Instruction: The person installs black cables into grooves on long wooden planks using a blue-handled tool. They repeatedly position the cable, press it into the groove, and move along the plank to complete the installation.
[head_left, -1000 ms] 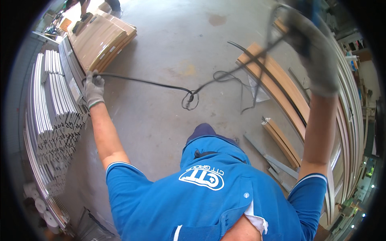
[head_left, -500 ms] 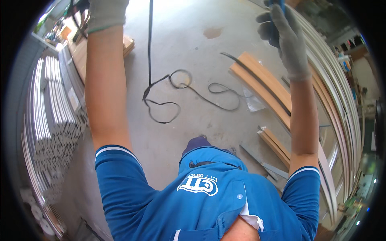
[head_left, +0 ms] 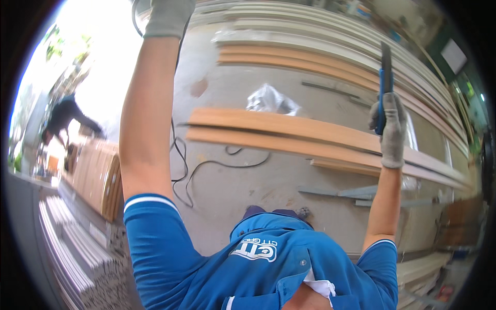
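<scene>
My left hand (head_left: 168, 18), in a grey glove, is raised at the top edge, and its fingers run out of the picture. A thin black cord (head_left: 180, 54) comes down beside this hand and trails in loose loops onto the floor. Also gloved in grey, my right hand (head_left: 393, 121) is held up on the right, its fingers closed around a tool (head_left: 384, 82) with a blue handle and a long dark upper part pointing up. Its exact kind is not clear. Beyond this hand lie long orange-brown boards (head_left: 289, 121) with a dark strip between them.
Long pale and brown profiles (head_left: 310, 26) are stacked along the far side. Crumpled clear plastic (head_left: 271, 101) lies by the boards. Grey metal bars (head_left: 341, 192) rest nearer me. On the left are flat cartons (head_left: 98, 175), bundled white strips (head_left: 77, 248) and another person bending (head_left: 67, 116).
My view has swung to the right, so the boards now lie across the middle. The blue-handled tool shows more fully in my right hand. A bending person has come into view at left.
</scene>
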Motion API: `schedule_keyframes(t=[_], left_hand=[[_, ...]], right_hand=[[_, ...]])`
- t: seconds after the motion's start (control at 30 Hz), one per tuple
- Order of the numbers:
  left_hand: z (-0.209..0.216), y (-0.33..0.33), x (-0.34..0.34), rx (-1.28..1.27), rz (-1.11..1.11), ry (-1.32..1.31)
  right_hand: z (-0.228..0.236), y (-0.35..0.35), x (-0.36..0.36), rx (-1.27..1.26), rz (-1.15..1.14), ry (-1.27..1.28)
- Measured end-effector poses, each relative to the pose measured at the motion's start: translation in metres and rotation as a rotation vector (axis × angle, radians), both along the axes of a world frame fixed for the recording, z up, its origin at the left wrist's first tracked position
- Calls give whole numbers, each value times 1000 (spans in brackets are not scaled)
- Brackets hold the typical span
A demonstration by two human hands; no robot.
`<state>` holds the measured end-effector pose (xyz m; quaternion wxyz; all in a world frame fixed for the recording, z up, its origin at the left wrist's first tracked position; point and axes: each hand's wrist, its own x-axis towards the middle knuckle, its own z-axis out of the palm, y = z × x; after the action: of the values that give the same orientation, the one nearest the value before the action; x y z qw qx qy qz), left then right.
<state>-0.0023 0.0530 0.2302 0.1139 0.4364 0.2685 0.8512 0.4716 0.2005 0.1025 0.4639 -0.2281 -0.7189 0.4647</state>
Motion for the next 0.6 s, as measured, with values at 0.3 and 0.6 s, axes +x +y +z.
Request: schedule_keyframes(t=[0.3,0.6], left_hand=[[-94,174,156,-645,164,368],[-255,168,9,-790,363,-539]], right_hand=[[-41,92,167,-349,-165,70],[-75,155,244,-625,-153,410]])
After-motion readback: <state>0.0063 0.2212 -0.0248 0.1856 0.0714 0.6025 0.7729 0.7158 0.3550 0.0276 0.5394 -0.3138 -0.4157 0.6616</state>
